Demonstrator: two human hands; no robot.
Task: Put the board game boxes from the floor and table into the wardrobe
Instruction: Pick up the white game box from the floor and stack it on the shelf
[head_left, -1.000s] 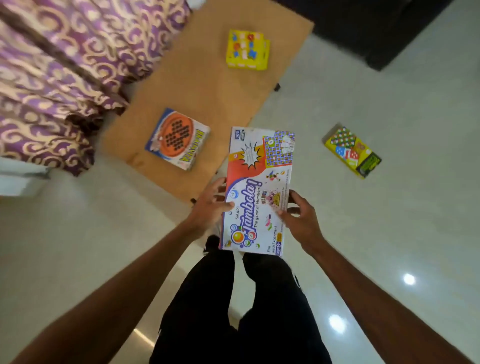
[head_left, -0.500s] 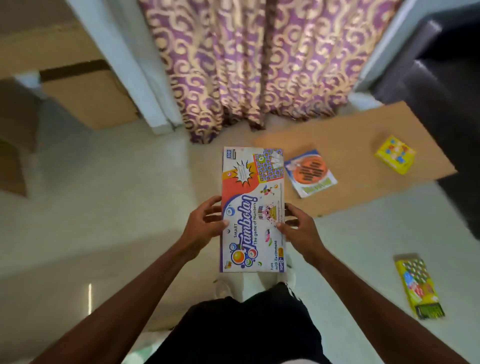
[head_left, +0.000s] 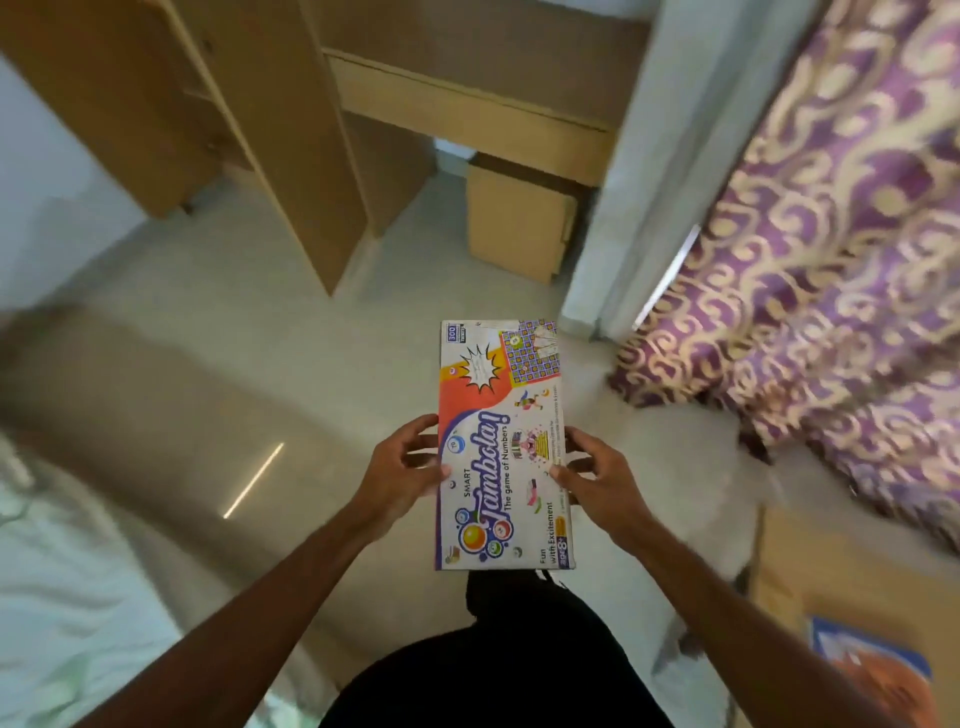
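Note:
I hold a long white, red and blue Tambola game box (head_left: 500, 410) flat in front of me, its long side pointing away. My left hand (head_left: 402, 470) grips its left edge and my right hand (head_left: 597, 480) grips its right edge, both around the middle. Ahead at the top stands the light wooden wardrobe (head_left: 291, 130) with its doors open and a shelf (head_left: 467, 98) showing inside. Another game box, blue with an orange disc (head_left: 878, 675), lies on the low wooden table (head_left: 810, 566) at the lower right, blurred.
A purple and gold curtain (head_left: 831, 260) hangs on the right beside a pale wall post (head_left: 623, 208). A small wooden drawer unit (head_left: 514, 218) stands under the wardrobe shelf. A light green bed sheet (head_left: 62, 597) fills the lower left. Pale tiled floor (head_left: 249, 353) lies between me and the wardrobe.
My view has swung left from the table and floor to the wardrobe. The Tambola box stays held in both hands. The yellow boxes have left the view.

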